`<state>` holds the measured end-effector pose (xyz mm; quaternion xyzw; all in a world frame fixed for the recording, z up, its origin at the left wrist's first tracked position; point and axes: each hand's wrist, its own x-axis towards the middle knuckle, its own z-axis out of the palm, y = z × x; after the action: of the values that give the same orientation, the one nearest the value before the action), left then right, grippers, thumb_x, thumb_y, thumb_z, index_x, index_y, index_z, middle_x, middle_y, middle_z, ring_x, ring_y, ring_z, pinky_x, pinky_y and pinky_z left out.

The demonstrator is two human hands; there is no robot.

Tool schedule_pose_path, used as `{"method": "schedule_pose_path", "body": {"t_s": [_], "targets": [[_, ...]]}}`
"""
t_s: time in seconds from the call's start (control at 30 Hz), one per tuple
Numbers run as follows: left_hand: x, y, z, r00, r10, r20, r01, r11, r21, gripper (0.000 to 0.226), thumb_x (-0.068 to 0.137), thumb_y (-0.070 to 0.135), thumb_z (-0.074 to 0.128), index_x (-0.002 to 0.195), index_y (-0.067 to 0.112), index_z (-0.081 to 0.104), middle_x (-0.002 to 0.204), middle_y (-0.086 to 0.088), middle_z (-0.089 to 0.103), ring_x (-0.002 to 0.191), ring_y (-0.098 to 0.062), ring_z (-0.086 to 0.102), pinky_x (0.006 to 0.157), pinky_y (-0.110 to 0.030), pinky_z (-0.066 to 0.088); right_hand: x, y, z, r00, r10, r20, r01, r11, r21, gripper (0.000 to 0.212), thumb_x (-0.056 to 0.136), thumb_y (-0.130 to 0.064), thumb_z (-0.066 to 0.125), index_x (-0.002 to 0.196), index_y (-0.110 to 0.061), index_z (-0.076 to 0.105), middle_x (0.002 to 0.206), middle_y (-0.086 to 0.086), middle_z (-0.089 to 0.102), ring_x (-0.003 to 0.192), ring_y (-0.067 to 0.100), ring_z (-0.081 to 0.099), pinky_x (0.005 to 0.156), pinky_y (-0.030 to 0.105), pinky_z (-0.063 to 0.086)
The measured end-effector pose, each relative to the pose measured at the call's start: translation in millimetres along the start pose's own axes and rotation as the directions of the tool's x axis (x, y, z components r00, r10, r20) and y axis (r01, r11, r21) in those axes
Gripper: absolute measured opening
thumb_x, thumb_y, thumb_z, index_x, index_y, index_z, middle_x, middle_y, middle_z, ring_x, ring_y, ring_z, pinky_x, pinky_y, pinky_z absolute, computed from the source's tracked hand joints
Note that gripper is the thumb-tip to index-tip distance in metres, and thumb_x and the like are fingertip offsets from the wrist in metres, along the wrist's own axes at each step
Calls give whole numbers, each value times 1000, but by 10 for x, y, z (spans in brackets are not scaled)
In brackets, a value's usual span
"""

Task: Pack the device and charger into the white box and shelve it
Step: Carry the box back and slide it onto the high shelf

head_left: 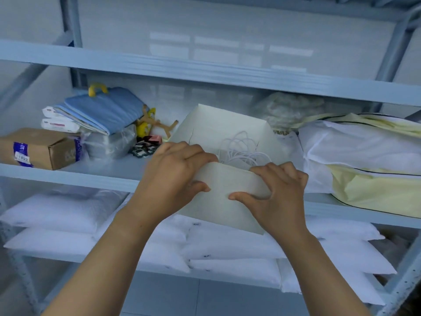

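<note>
The white box (224, 202) is held in front of the middle shelf (95, 179), its far lid flap standing up and its top open. A coiled white charger cable (241, 149) lies inside it; the device is hidden from view. My left hand (175, 172) grips the near wall of the box on the left, fingers over the rim and thumb on the outside. My right hand (276, 190) grips the same wall on the right in the same way.
On the shelf to the left lie a brown cardboard box (38, 148), a blue folded pad (104, 109), plastic-wrapped items and a yellow toy (147, 123). A yellow and white bedding bag (364, 156) fills the right side. White pillows (59, 208) are stacked on the shelf below.
</note>
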<state>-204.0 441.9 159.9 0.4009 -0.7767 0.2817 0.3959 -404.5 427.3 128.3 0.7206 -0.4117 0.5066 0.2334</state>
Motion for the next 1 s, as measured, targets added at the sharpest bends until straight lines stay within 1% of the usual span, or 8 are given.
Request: {"method": "schedule_pose_path", "body": {"t_s": [0.17, 0.23, 0.33, 0.53, 0.63, 0.77, 0.9, 1.0], "targets": [[-103, -582, -430, 1000, 13, -18, -13, 1000, 10, 49, 52, 22, 89, 95, 13, 69, 83, -3, 69, 73, -27, 63, 71, -30, 28, 285, -598, 269, 999, -8, -34, 8, 1000, 2, 46, 54, -57, 73, 82, -22, 64, 75, -11, 61, 79, 10, 40, 75, 21, 17], [-159, -804, -599, 1000, 13, -19, -13, 1000, 21, 49, 51, 22, 89, 95, 13, 69, 83, -4, 69, 73, -27, 64, 72, -31, 29, 366, -847, 384, 998, -16, -53, 16, 1000, 0, 46, 55, -57, 74, 83, -22, 64, 75, -11, 61, 80, 10, 40, 81, 19, 18], [-257, -1130, -815, 1000, 12, -23, -12, 1000, 15, 49, 51, 22, 89, 94, 12, 70, 84, -4, 70, 74, -26, 64, 73, -31, 29, 469, -1227, 548, 997, -16, -77, 15, 1000, -20, 44, 56, -56, 74, 82, -22, 64, 75, -10, 62, 80, 10, 40, 74, 23, 17], [-436, -1712, -1164, 998, 31, -56, -32, 999, -9, 49, 50, 23, 89, 94, 14, 70, 83, -2, 69, 74, -25, 64, 75, -30, 31, 653, -1865, 794, 994, -30, -104, 24, 998, -55, 42, 56, -54, 74, 82, -22, 65, 74, -9, 62, 79, 11, 39, 73, 24, 16], [-508, -1911, -1317, 995, 38, -90, -39, 999, -14, 49, 50, 24, 89, 94, 14, 69, 82, 0, 69, 76, -23, 61, 76, -28, 30, 729, -2099, 869, 992, -48, -115, 40, 997, -69, 42, 56, -55, 74, 83, -23, 64, 75, -10, 63, 80, 10, 39, 72, 24, 15], [-570, -2127, -1485, 991, 34, -126, -39, 998, -41, 49, 52, 23, 87, 96, 13, 68, 84, -1, 68, 81, -13, 43, 78, -27, 28, 845, -2342, 942, 988, -76, -136, 65, 994, -84, 44, 56, -57, 73, 83, -23, 65, 75, -10, 62, 80, 11, 39, 73, 23, 14], [-586, -2306, -1610, 987, 27, -157, -31, 999, -24, 49, 53, 24, 87, 96, 14, 67, 84, 0, 68, 81, -12, 42, 79, -27, 28, 1006, -2510, 999, 980, -127, -155, 112, 988, -103, 45, 56, -57, 73, 83, -22, 64, 74, -9, 62, 79, 12, 39, 75, 22, 13], [-582, -2432, -1672, 982, 24, -187, -23, 1000, 8, 49, 54, 24, 87, 97, 15, 66, 84, 1, 67, 81, -14, 47, 80, -27, 28, 1126, -2606, 1055, 972, -157, -174, 141, 985, -102, 44, 56, -57, 73, 82, -22, 64, 74, -9, 62, 80, 11, 39, 75, 22, 14]]}}
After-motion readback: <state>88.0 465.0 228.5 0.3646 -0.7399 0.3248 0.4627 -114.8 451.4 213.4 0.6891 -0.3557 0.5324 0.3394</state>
